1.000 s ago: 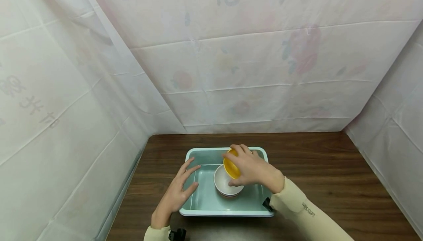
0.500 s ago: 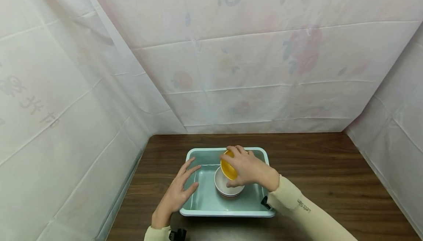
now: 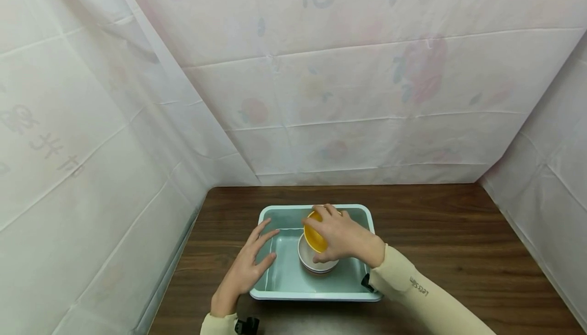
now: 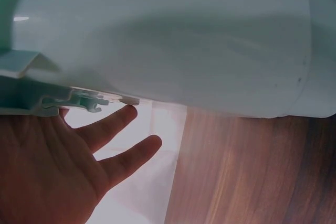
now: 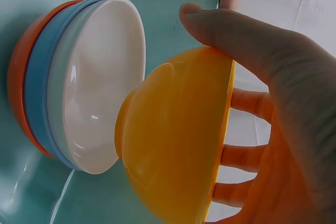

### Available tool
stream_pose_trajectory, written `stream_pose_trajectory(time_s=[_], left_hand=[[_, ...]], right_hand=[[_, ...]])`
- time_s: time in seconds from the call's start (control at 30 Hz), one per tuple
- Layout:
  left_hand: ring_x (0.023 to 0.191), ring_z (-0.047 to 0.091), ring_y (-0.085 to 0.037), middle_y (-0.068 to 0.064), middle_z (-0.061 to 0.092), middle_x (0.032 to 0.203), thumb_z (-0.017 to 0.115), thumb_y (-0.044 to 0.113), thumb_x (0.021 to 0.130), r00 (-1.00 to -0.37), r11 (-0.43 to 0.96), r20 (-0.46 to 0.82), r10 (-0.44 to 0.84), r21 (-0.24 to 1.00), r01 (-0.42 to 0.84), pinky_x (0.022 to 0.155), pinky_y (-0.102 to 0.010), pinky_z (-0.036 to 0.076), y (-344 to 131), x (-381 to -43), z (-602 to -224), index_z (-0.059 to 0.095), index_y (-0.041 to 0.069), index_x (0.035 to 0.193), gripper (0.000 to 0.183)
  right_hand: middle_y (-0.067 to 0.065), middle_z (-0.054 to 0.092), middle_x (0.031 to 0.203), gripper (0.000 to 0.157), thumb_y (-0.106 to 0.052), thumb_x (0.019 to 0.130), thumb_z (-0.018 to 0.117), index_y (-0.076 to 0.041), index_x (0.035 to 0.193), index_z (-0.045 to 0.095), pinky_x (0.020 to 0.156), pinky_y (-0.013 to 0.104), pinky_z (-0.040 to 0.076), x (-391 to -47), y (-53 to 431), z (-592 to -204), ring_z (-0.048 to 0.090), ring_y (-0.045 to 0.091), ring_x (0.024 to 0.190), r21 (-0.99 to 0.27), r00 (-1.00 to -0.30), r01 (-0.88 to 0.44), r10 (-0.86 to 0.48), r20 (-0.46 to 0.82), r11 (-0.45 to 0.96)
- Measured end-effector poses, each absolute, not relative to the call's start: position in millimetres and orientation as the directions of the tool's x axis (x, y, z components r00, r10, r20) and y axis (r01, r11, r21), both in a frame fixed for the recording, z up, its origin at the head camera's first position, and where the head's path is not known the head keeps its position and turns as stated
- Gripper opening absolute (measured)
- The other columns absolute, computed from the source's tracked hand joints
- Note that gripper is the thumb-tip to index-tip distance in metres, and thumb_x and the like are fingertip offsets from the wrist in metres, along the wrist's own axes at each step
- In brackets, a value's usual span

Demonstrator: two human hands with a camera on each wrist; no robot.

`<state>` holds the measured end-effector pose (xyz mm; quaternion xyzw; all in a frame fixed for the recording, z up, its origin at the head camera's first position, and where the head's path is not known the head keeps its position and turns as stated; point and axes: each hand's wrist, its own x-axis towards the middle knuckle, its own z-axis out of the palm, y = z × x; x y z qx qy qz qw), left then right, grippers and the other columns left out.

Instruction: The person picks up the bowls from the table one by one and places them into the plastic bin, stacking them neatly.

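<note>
My right hand (image 3: 344,235) grips a yellow bowl (image 3: 315,235) by its rim, thumb on one side and fingers on the other. The bowl tilts over a stack whose top bowl is white inside (image 5: 105,77). Below that one, the right wrist view shows a blue bowl (image 5: 38,77) and an orange bowl (image 5: 18,72). The yellow bowl's foot overlaps the white rim there; whether they touch I cannot tell. The stack stands in a pale green basin (image 3: 316,297). My left hand (image 3: 247,266), fingers spread, is at the basin's left side and holds nothing.
The basin sits on a dark wooden table (image 3: 435,243). White printed sheeting (image 3: 367,121) hangs behind the table and along both sides. The basin's walls rise around the stack.
My right hand has shifted slightly left and a little nearer to me with the yellow bowl, over the stack. The left hand and the stack have stayed in place.
</note>
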<state>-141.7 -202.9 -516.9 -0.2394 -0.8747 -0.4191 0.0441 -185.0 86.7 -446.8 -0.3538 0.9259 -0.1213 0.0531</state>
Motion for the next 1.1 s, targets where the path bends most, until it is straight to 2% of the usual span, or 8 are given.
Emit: stream_pose_trajectory(time_s=[0.27, 0.53, 0.87, 1.1], left_hand=[[0.153, 0.030, -0.041, -0.013, 0.029, 0.168, 0.063, 0.027, 0.103, -0.882, 0.531, 0.273, 0.383, 0.716, 0.453, 0.109, -0.070, 0.038, -203.1, -142.4, -516.8, 0.056, 0.021, 0.147, 0.045], [0.153, 0.030, -0.042, -0.013, 0.028, 0.168, 0.062, 0.027, 0.104, -0.882, 0.526, 0.274, 0.384, 0.720, 0.453, 0.108, -0.071, 0.038, -203.3, -142.0, -517.2, 0.056, 0.022, 0.147, 0.044], [0.153, 0.031, -0.042, -0.014, 0.029, 0.168, 0.063, 0.027, 0.103, -0.881, 0.524, 0.284, 0.380, 0.718, 0.457, 0.108, -0.070, 0.038, -203.0, -142.0, -517.4, 0.057, 0.022, 0.147, 0.044], [0.153, 0.030, -0.041, -0.014, 0.029, 0.168, 0.063, 0.027, 0.103, -0.882, 0.519, 0.279, 0.379, 0.725, 0.452, 0.109, -0.070, 0.038, -203.2, -142.4, -518.0, 0.056, 0.024, 0.147, 0.044]], right_hand=[[0.015, 0.046, 0.150, 0.081, -0.056, 0.076, 0.085, -0.027, 0.145, 0.055, 0.087, 0.058, 0.051, -185.0, 84.2, -450.4, 0.046, 0.035, 0.128, -0.211, -0.706, -0.696, -0.708, 0.029, 0.686], [0.014, 0.046, 0.151, 0.082, -0.058, 0.076, 0.084, -0.027, 0.145, 0.055, 0.087, 0.060, 0.052, -184.7, 80.8, -454.8, 0.048, 0.033, 0.128, -0.183, -0.693, -0.711, -0.721, 0.016, 0.679], [0.012, 0.048, 0.148, 0.083, -0.061, 0.073, 0.085, -0.029, 0.144, 0.055, 0.084, 0.055, 0.054, -183.0, 77.3, -460.5, 0.048, 0.029, 0.126, -0.127, -0.678, -0.732, -0.734, 0.035, 0.670], [0.009, 0.049, 0.147, 0.082, -0.060, 0.074, 0.085, -0.031, 0.145, 0.054, 0.087, 0.055, 0.054, -183.8, 74.0, -464.7, 0.049, 0.028, 0.123, -0.104, -0.674, -0.735, -0.739, -0.008, 0.671]])
